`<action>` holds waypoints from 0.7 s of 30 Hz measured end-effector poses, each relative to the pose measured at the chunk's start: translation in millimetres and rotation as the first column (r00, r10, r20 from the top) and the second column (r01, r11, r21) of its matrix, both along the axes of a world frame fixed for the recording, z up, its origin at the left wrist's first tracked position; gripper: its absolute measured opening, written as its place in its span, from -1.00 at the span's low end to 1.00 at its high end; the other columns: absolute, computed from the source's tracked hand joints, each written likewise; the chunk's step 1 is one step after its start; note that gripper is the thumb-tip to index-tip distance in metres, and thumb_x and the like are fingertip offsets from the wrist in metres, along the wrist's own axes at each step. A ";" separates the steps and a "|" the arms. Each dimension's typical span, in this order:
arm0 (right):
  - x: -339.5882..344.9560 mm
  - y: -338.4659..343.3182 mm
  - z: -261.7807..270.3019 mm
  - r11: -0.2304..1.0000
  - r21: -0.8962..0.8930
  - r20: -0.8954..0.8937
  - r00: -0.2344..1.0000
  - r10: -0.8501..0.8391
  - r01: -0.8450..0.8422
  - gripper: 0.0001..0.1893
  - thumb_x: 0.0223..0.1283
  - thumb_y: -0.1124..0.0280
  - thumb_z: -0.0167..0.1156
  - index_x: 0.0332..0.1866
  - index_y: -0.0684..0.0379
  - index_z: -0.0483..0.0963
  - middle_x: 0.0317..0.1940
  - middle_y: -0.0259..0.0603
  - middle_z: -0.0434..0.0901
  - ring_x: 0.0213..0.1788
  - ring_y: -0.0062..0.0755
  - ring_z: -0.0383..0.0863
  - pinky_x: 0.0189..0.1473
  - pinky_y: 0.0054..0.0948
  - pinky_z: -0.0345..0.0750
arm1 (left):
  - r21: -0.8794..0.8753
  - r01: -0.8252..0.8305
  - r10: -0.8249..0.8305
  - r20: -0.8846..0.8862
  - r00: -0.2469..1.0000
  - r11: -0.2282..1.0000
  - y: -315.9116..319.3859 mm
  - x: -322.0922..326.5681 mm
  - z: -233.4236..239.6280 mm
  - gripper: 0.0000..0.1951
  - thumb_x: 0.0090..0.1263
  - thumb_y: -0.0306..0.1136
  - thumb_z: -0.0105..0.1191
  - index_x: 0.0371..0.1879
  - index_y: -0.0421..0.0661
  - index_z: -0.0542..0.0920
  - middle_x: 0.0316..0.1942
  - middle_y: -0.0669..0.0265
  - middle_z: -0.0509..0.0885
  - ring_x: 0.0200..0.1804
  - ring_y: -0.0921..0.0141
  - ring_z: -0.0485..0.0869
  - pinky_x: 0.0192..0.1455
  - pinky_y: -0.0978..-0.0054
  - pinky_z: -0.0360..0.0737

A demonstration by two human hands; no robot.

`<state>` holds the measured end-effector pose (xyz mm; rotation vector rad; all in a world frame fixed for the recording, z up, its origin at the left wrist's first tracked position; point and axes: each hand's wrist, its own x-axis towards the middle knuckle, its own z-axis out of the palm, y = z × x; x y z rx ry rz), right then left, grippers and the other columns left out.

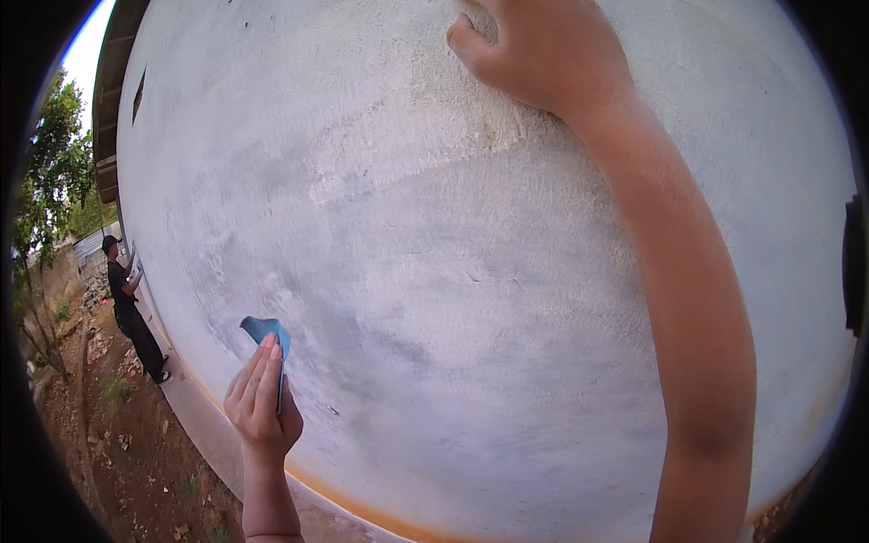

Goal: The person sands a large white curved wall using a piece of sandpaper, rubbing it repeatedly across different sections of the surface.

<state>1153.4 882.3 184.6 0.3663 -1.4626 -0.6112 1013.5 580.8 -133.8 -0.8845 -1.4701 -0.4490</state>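
A rough, white-painted wall (pixel 434 271) with grey smudges and worn patches fills most of the view. My left hand (pixel 261 414), at the lower left, grips a bent blue sheet (pixel 261 328) that looks like sandpaper. The sheet's top curls out past my fingertips, close to the wall face. At the top edge my right hand (pixel 553 51) is against or very near the wall, its thumb bent. The picture's border cuts off its fingers, so whether it holds anything cannot be told. My right forearm crosses the right side of the view.
Farther along the wall at left, a person (pixel 132 305) in dark clothes and a cap has both hands raised to it. A narrow concrete ledge (pixel 204 434) follows the wall's orange-stained foot. Beyond lie stony soil (pixel 129 468) and a tree (pixel 51 183). A roof eave (pixel 114 95) overhangs.
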 end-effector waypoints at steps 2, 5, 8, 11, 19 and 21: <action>-2.5 -1.0 1.8 0.999 0.036 -0.018 1.000 0.024 -0.023 -0.81 0.19 0.35 0.20 -0.34 0.29 0.57 -0.23 0.02 0.66 0.03 -0.04 0.66 0.26 -0.14 0.54 | 0.016 -0.125 0.125 0.019 0.992 0.992 -7.3 -7.7 29.8 -0.65 0.44 -0.61 0.06 0.18 -0.33 0.64 0.13 -0.02 0.77 0.18 0.08 0.77 0.12 0.19 0.73; -7.0 -1.1 1.9 0.999 0.034 0.013 1.000 -0.004 0.003 -0.81 0.18 0.35 0.21 -0.35 0.29 0.56 -0.24 0.02 0.66 0.03 -0.04 0.66 0.24 -0.13 0.54 | -0.048 -0.231 0.235 0.100 0.967 0.972 -2.7 -16.8 64.0 -0.65 0.42 -0.61 0.06 0.17 -0.35 0.64 0.12 -0.04 0.77 0.18 0.10 0.77 0.09 0.22 0.73; -5.5 2.5 1.0 0.999 -0.029 0.053 0.998 0.027 -0.025 -0.79 0.19 0.34 0.21 -0.33 0.31 0.57 -0.19 0.05 0.68 0.07 -0.03 0.66 0.30 -0.15 0.53 | -0.207 -0.195 0.240 0.221 0.945 0.959 22.8 12.4 51.3 -0.67 0.37 -0.62 0.06 0.11 -0.32 0.66 0.08 -0.05 0.78 0.12 0.09 0.79 0.08 0.21 0.73; -5.4 5.4 1.1 1.000 0.007 0.018 1.000 0.018 -0.019 -0.77 0.20 0.33 0.21 -0.31 0.33 0.59 -0.14 0.08 0.70 0.11 0.00 0.66 0.36 -0.15 0.51 | -0.620 0.363 -0.113 0.405 0.907 0.696 49.8 71.2 -12.2 -0.67 0.33 -0.54 0.09 0.07 -0.20 0.69 -0.04 0.11 0.84 -0.13 0.22 0.86 -0.12 0.30 0.79; -10.0 -1.8 -4.5 0.999 0.039 -0.052 0.998 0.030 -0.028 -0.78 0.19 0.33 0.22 -0.32 0.32 0.59 -0.17 0.05 0.70 0.06 -0.02 0.67 0.33 -0.13 0.53 | -0.351 0.269 -0.063 0.501 0.863 0.897 4.6 16.0 -25.9 -0.60 0.34 -0.57 0.19 0.19 -0.23 0.64 0.10 0.03 0.78 0.07 0.12 0.81 0.02 0.21 0.78; -12.1 -4.8 -8.2 1.000 -0.005 0.016 1.000 0.025 -0.025 -0.79 0.18 0.33 0.22 -0.34 0.30 0.58 -0.21 0.02 0.69 0.03 -0.04 0.67 0.27 -0.13 0.54 | -0.225 0.169 -0.062 0.417 0.907 0.959 -5.1 -1.7 -5.5 -0.62 0.39 -0.60 0.15 0.20 -0.26 0.63 0.17 -0.04 0.73 0.17 0.03 0.75 0.11 0.18 0.75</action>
